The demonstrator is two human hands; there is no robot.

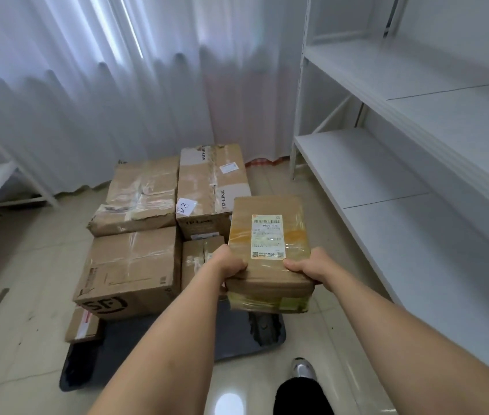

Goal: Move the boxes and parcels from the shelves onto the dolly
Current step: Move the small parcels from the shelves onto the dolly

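Both hands hold a taped brown parcel [268,253] in the air above the near right part of the dark dolly [147,333]. The left hand [231,265] and right hand [303,265] grip its near corners, fingers [292,266] curled over the top edge. Larger boxes [135,265] already fill the dolly's left and far side. White shelves [417,163] stand to the right. The bare near right patch looks the best landing spot: lower the parcel flat, snug against the small box [200,253] beside it, before letting go.
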